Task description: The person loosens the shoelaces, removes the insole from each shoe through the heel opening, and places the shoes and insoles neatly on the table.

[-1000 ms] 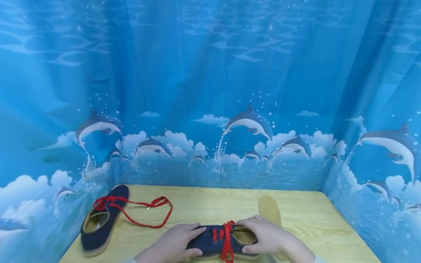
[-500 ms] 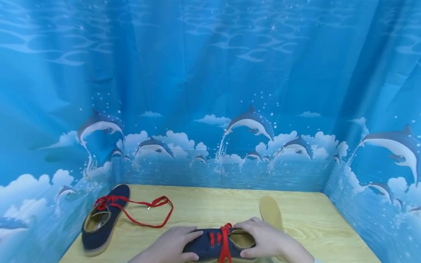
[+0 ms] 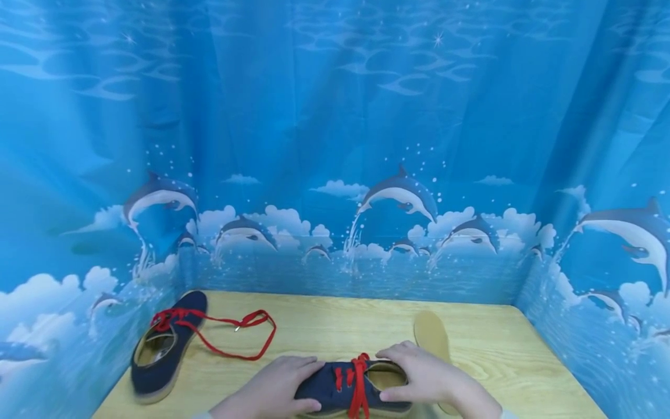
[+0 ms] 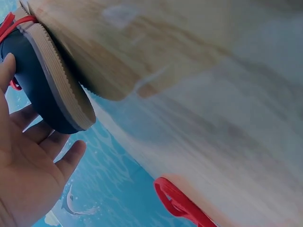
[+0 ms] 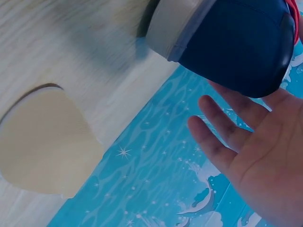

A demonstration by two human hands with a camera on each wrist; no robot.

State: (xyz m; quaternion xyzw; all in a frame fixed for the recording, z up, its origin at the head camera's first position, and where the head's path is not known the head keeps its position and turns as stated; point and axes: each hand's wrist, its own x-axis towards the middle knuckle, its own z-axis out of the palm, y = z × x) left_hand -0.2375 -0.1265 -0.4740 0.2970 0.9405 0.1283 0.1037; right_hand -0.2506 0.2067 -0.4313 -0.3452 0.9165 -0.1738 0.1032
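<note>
A navy canvas shoe (image 3: pixel 327 387) with a red lace (image 3: pixel 359 384) lies sideways at the front of the wooden table, toe to the left. My left hand (image 3: pixel 274 387) grips the toe end, thumb on the near side and fingers on the far side. Around the heel, my right hand (image 3: pixel 419 375) holds on in the same way, beside the beige-lined opening. In the left wrist view the pale sole edge (image 4: pixel 61 80) faces the table, while several fingers stand loose past the toe. The right wrist view shows the navy heel (image 5: pixel 236 47) against the fingers.
A matching navy shoe (image 3: pixel 180 343) stands at the table's left edge, its long red lace (image 3: pixel 251 355) looped out to the right. A tan insole (image 3: pixel 430 334) lies behind my right hand. A blue dolphin-print curtain (image 3: pixel 335 145) encloses the table (image 3: pixel 502 349) on three sides.
Held by both hands, the shoe dips slightly toward the front and then comes back a little, ending slightly left of where it was. The other shoe and the insole stay put.
</note>
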